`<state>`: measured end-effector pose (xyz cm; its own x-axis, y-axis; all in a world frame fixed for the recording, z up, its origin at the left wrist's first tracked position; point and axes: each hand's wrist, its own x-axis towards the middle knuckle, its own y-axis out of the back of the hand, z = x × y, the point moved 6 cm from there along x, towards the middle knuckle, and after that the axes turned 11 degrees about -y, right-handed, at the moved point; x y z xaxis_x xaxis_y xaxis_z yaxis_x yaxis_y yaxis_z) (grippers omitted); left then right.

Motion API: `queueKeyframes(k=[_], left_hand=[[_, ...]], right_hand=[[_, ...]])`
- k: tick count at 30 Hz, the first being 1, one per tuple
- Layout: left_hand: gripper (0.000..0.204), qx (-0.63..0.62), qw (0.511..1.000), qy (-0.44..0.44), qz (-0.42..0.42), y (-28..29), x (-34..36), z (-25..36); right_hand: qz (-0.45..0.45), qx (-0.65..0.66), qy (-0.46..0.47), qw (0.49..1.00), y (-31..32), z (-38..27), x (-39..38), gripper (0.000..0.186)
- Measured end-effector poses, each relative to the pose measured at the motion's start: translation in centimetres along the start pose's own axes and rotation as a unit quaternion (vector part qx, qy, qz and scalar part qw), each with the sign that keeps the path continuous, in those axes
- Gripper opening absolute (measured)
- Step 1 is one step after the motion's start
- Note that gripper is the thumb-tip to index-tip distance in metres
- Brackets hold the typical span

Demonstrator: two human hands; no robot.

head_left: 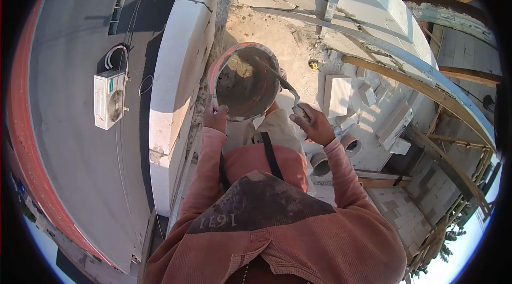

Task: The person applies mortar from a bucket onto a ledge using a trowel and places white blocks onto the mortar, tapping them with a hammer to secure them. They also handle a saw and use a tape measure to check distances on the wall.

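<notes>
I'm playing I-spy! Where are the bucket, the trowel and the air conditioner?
Bucket (214, 70), head view: on its reddish rim.
Trowel (287, 85), head view: on its dark metal.
Air conditioner (109, 99), head view: on its casing.

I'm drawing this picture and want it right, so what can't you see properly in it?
All in the head view:
Bottom of the bucket: hidden by the grey mortar inside.
Tip of the trowel: blends into the mortar, so I can't tell how deep it goes.
Trowel's handle: partly covered by the right hand.
Yellow-and-dark thing on the floor: too small to name.
</notes>
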<state>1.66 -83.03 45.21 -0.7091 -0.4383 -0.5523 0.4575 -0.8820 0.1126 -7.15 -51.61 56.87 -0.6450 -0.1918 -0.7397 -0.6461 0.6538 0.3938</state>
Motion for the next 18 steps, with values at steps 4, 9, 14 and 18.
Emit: queueKeyframes(k=[4, 9, 14, 18], left_hand=[[0.014, 0.032, 0.996, -0.078, -0.033, -2.2, 1.1, 4.8], [0.040, 0.174, 0.967, -0.172, -0.064, -4.3, -0.4, 10.5], [0.060, 0.155, 0.957, -0.240, -0.050, -5.2, -2.6, 14.5], [0.061, 0.151, 0.956, -0.245, -0.064, -5.0, -2.9, 15.3]], right_hand=[[0.021, -0.123, -0.014, 0.992, 1.2, -2.7, 2.3, 0.042], [0.070, -0.254, -0.015, 0.964, -0.6, -6.8, 3.3, 0.040], [-0.097, -0.175, 0.037, 0.979, -1.3, -10.3, 0.0, 0.039], [-0.222, -0.011, -0.022, 0.975, -0.3, -11.5, -1.9, 0.038]])
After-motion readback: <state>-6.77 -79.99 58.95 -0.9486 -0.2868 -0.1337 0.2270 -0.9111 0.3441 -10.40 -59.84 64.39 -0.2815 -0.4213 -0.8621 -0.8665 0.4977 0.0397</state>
